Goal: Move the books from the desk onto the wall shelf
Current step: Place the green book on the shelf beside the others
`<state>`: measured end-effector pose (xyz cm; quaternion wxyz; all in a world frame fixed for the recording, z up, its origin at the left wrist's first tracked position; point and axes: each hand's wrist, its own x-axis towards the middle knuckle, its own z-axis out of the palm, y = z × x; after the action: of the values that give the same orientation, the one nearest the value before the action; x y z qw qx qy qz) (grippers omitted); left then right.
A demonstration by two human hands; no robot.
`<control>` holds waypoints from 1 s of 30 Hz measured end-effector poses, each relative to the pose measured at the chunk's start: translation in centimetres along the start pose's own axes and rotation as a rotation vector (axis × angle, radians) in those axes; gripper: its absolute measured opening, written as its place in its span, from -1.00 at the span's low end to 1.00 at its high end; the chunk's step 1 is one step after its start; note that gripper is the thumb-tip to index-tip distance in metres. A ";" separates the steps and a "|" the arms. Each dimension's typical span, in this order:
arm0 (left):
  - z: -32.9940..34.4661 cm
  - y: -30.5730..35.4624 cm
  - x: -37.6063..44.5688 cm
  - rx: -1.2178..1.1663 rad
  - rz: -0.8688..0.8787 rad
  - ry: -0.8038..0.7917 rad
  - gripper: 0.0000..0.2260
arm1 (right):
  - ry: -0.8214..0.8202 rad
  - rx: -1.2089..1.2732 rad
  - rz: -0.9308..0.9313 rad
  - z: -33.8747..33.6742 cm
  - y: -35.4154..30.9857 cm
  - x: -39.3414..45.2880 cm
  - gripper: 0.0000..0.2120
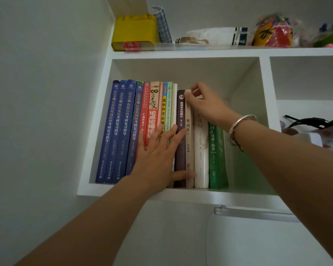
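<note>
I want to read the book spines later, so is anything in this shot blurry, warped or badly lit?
Head view: spines of the blue books read sharply; the top-shelf bag at the frame's edge is smeared; wide-angle lens bows the shelf; light soft and dim, no glare; right hand shades the white book.

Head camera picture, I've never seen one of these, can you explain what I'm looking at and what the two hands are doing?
There is no machine here. A person wears a camera on the head, so you see their own arms reaching forward and up to a white wall shelf. A row of upright books stands in its compartment: blue spines on the left, a green paperback book at the right end. The left hand presses flat, fingers straight, against the spines in the middle. The right hand, with a silver bracelet on its wrist, pinches the top of a thin cream-coloured book. Above sits a yellow tin box.
</note>
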<state>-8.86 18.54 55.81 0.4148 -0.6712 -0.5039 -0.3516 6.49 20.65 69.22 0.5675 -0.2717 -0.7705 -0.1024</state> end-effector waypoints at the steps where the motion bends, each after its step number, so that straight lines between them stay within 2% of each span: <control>1: 0.2 0.2 0.1 0.014 -0.005 0.005 -0.09 | -0.006 -0.059 -0.008 0.0 0.2 0.1 -0.61; 4: 0.4 0.1 0.1 0.056 -0.005 0.022 -0.11 | -0.024 -0.187 -0.013 -0.3 0.5 0.0 -0.50; 8: 0.4 0.3 0.2 0.022 -0.011 0.019 -0.10 | -0.026 -0.294 -0.069 -0.5 1.2 -0.1 -0.58; 11: 0.3 0.3 0.1 0.007 -0.020 0.016 -0.09 | -0.026 -0.291 -0.028 -0.8 1.6 -0.2 -0.66; 16: 0.4 0.2 0.1 -0.006 -0.019 0.032 -0.09 | -0.121 -0.358 -0.010 -1.7 1.4 0.2 -0.70; 18: 0.5 0.2 0.1 -0.014 -0.022 0.031 -0.09 | -0.039 -0.424 -0.023 -1.2 1.3 0.2 -0.74; 22: 0.8 0.2 0.0 0.004 -0.012 0.055 -0.08 | 0.271 -0.415 0.042 0.4 0.7 0.4 -0.83; 28: 1.2 -0.2 0.1 0.004 0.003 0.070 -0.10 | 0.410 -0.301 0.142 2.6 -0.4 1.3 -0.76; 30: 1.2 -0.3 0.1 0.009 0.014 0.067 -0.12 | 0.385 -0.279 0.166 2.6 -0.5 1.4 -0.73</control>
<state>-9.02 19.68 55.51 0.4369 -0.6605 -0.4866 -0.3687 3.76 21.85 69.76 0.6673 -0.3852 -0.6016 -0.2106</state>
